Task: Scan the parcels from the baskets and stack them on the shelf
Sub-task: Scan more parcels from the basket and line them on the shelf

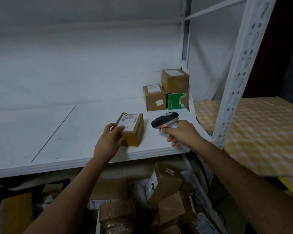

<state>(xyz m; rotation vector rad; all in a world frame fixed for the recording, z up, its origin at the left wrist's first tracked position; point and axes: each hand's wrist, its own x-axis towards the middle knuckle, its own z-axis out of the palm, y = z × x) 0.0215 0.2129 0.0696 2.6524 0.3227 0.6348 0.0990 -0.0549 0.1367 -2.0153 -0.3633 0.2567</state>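
Loose parcels (164, 184) below, left hand (108, 141) gripping box (134, 130), right hand (181, 134) clutching scanner (166, 119)

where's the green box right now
In the head view, the green box sits at the back right corner of the white shelf, under one brown cardboard box and right of another.
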